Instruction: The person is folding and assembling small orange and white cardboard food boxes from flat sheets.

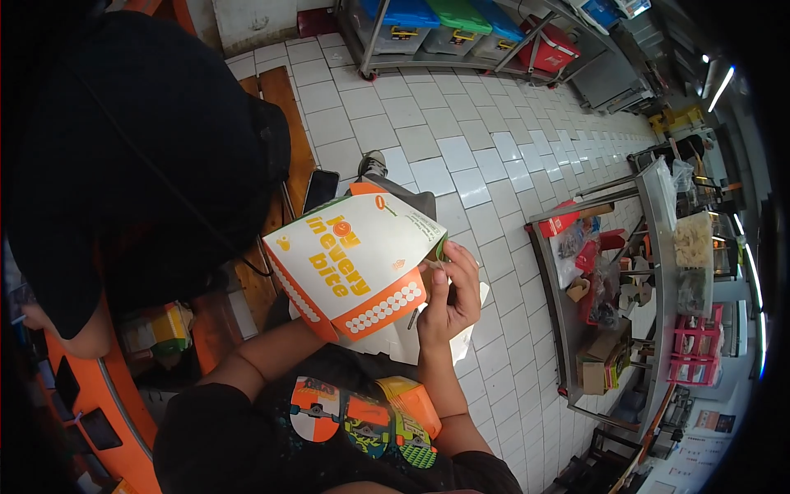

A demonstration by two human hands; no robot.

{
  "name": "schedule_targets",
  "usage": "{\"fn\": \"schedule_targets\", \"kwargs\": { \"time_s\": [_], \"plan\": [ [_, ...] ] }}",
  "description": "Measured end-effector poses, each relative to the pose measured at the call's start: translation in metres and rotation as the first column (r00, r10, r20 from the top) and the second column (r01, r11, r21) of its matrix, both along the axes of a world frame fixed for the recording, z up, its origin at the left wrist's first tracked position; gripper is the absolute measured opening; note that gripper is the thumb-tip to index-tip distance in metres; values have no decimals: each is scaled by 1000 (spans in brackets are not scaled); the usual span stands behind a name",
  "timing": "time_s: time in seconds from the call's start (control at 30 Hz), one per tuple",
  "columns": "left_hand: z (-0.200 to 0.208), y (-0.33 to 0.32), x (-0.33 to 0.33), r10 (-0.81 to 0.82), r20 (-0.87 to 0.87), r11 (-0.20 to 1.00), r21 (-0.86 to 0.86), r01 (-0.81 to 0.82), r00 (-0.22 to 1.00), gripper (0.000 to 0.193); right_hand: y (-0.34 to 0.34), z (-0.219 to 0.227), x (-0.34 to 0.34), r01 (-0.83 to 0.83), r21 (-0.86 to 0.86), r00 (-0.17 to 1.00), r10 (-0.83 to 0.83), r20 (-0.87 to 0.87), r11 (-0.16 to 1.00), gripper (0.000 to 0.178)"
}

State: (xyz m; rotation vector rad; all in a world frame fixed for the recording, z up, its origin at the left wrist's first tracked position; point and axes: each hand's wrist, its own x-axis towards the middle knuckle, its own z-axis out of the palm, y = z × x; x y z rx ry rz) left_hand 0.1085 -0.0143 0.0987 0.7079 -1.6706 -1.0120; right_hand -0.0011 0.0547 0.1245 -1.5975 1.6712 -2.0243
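Observation:
A white and orange cardboard food box (346, 255) with yellow lettering is tilted over my lap. My right hand (453, 298) is at its right edge, thumb and fingers bent together in a pinch on a flap there. My left forearm (276, 356) runs up to the box's lower left corner. Behind the carton my left hand is hidden, so its fingers do not show. Pale cardboard (393, 344) lies under the box, across my lap.
A person in black (148, 148) sits close on my left. A dark phone (321, 189) rests on the wooden bench (288, 111). To the right stands a metal shelf cart (550, 288) with packaging. Lidded bins (399, 37) sit on a far rack above the tiled floor (461, 156).

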Motion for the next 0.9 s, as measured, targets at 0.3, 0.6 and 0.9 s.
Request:
{"fn": "schedule_targets", "kwargs": {
  "time_s": [0.3, 0.6, 0.9],
  "plan": [
    [-10, 6, -3, -124, -78, 975, 174, 136, 989, 35, 2, 0, -5, -69, 38, 975, 75, -208, 997, 7],
    [-23, 11, -9, -225, -190, 901, 334, 279, 955, 37, -1, 1, 1, -39, 48, 984, 46, -171, 998, 16],
    [-29, 18, -10, -301, -313, 783, 458, 421, 901, 39, -3, 3, -1, -227, 107, 945, 246, -217, 968, 16]
  ]
}}
